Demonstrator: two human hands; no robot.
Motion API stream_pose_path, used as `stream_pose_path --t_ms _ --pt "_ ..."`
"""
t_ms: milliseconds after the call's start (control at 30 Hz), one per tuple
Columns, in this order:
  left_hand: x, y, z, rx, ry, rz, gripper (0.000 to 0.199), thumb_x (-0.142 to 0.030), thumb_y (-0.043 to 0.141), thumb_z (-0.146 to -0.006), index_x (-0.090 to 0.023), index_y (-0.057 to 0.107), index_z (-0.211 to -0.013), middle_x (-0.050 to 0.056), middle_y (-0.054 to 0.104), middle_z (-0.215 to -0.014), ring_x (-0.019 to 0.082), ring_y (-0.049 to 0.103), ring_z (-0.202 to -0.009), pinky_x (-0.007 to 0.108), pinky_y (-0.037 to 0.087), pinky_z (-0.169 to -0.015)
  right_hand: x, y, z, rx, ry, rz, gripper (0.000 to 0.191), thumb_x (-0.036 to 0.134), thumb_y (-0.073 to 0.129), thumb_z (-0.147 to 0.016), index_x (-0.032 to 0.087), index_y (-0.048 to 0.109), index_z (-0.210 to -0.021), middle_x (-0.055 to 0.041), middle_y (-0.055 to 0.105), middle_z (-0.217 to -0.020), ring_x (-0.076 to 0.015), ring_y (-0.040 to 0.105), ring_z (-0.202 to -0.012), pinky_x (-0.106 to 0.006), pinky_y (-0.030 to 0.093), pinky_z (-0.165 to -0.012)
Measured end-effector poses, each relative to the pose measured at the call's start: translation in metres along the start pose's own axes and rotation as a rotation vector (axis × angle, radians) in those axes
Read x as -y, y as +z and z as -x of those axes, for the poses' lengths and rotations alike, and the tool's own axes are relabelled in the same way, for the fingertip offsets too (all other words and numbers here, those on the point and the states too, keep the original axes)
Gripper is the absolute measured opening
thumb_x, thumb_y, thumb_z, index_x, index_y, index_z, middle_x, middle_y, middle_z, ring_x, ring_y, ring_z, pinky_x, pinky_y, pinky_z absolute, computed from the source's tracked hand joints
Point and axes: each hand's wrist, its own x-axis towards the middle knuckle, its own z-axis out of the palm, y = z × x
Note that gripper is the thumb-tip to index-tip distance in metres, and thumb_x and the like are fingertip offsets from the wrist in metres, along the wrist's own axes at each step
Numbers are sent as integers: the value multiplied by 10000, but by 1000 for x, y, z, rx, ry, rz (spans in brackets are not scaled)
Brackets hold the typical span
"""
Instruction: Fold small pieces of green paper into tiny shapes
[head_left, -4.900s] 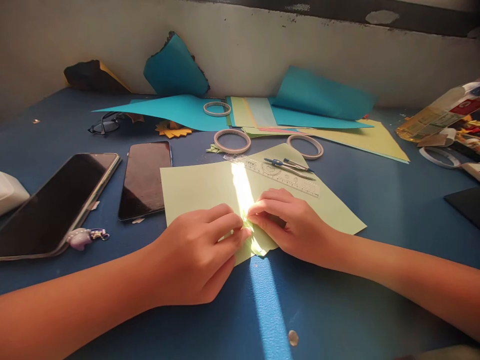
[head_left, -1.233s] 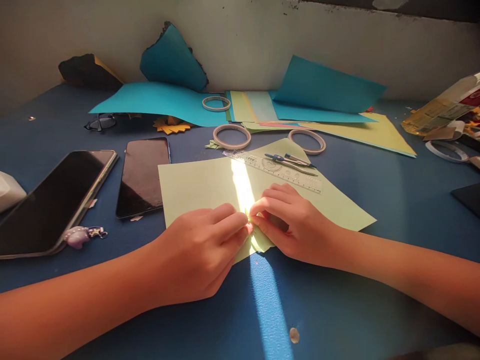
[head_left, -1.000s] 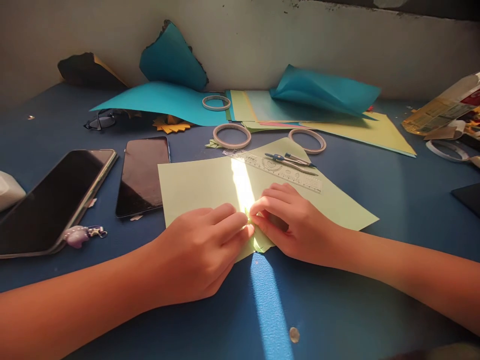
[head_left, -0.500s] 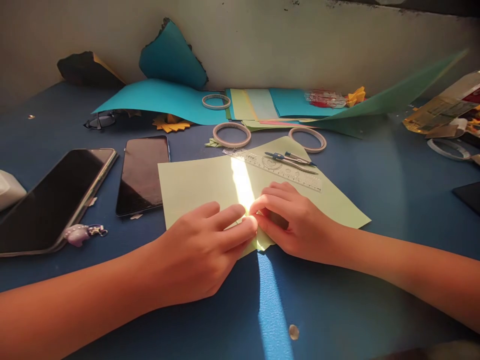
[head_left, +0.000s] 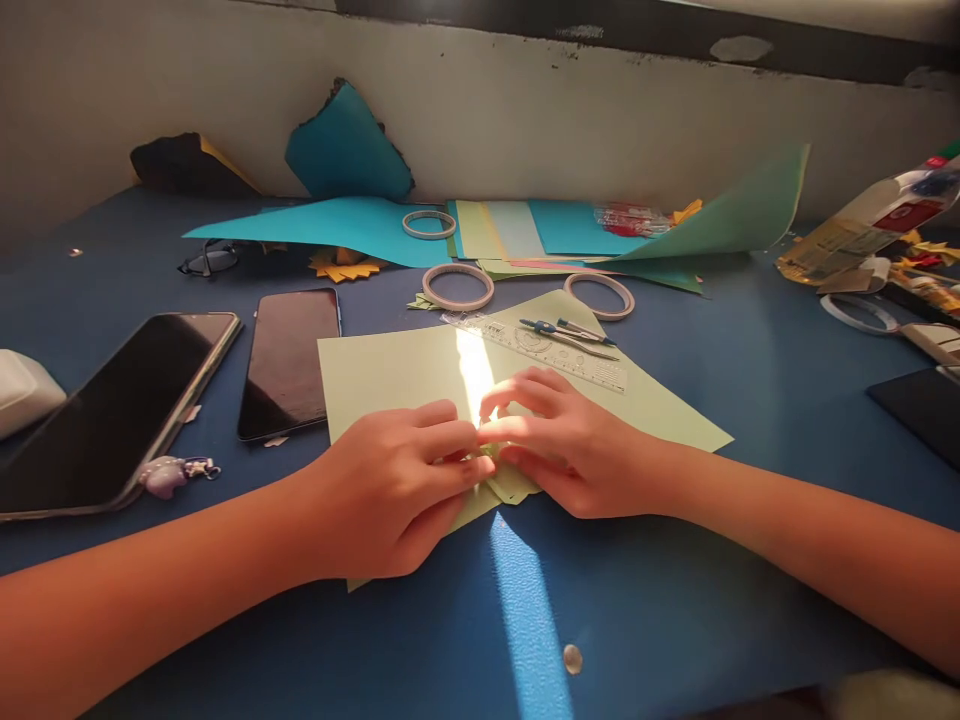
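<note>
My left hand (head_left: 409, 485) is closed at the fingertips on a small folded piece of pale green paper (head_left: 511, 488). From the other side, my right hand (head_left: 574, 440) meets it with curled fingers and thumb on the same piece, and the fingertips of both hands touch. Most of the small piece is hidden beneath them. Under the hands lies a larger pale green sheet (head_left: 390, 370). On this sheet, beyond my right hand, rest a clear plastic ruler (head_left: 596, 372) and a metal drawing compass (head_left: 566, 335).
Two phones (head_left: 291, 365) (head_left: 112, 410) and a purple keychain (head_left: 165, 477) lie left. Tape rolls (head_left: 458, 305) (head_left: 634, 300), blue paper (head_left: 322, 222) and eyeglasses (head_left: 210, 260) are behind. A bottle (head_left: 862, 225) leans at right. A small round object (head_left: 572, 659) lies in front.
The view has tilted up slightly, showing more wall. My right hand's fingers have spread a little and reach over against my left fingertips. The small folded paper stays between the hands.
</note>
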Motion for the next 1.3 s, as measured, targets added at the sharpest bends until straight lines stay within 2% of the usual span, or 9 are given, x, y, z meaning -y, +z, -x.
stream_pose_path --t_ms 133,233,400,567,733,900,1100,1233,1300 --pt "0 -5 0 -4 9 -30 213 -79 424 -831 -120 633 -849 66 564 -716 169 433 -644 283 382 -542 0 2 0 -47 10 69 116 172 487 -862 185 582 -928 -78 589 -977 -183 484 -880 -363 367 -777" --pt "-2 -3 0 -17 27 -87 234 -80 414 -831 -120 638 -778 72 564 -685 171 414 -619 290 384 -535 1 2 0 -91 15 123 81 208 503 -860 177 578 -865 -60 604 -872 -167 483 -799 -336 355 -722" --pt "-10 3 0 -83 -6 -211 247 -93 402 -832 -128 636 -761 63 530 -653 173 393 -590 298 331 -484 4 -10 1 22 -11 118 108 142 474 -852 154 577 -884 -58 601 -822 -156 481 -746 -315 339 -678" --pt "-23 7 -2 -28 -14 -319 237 -103 404 -809 -118 618 -709 73 508 -654 191 411 -603 327 341 -491 6 -16 3 75 -11 158 143 134 444 -880 155 575 -825 -45 588 -772 -142 480 -716 -304 332 -681" --pt "-38 15 -3 -50 -36 -407 262 -167 386 -861 -92 631 -807 129 586 -842 240 497 -776 349 377 -565 11 -8 7 8 -38 291 215 140 410 -896 148 572 -755 -39 583 -703 -141 460 -645 -304 306 -627" --pt "-49 20 -3 -17 -209 -330 337 -193 308 -906 -58 603 -996 154 592 -986 281 495 -936 400 384 -695 22 -6 16 -16 -6 303 200 125 403 -876 131 584 -792 -45 546 -657 -152 436 -607 -306 301 -582" --pt "-36 16 -10 -78 -137 -425 281 -175 365 -904 -93 630 -952 111 635 -983 256 524 -969 378 340 -723 27 -13 21 64 -35 234 159 135 422 -854 124 574 -899 -58 549 -690 -165 456 -629 -324 325 -607" --pt "-22 13 -12 -32 -135 -355 279 -178 353 -917 -106 610 -997 109 636 -982 254 544 -977 387 364 -752 22 -15 21 75 -46 183 168 112 422 -845 127 563 -935 -63 565 -717 -164 475 -650 -327 337 -619" --pt "-19 14 -10 -69 -128 -280 286 -163 348 -912 -83 605 -1007 129 624 -997 269 541 -995 400 388 -759 21 -14 21 62 -51 156 174 97 419 -838 126 559 -938 -69 572 -730 -164 482 -661 -327 342 -618"
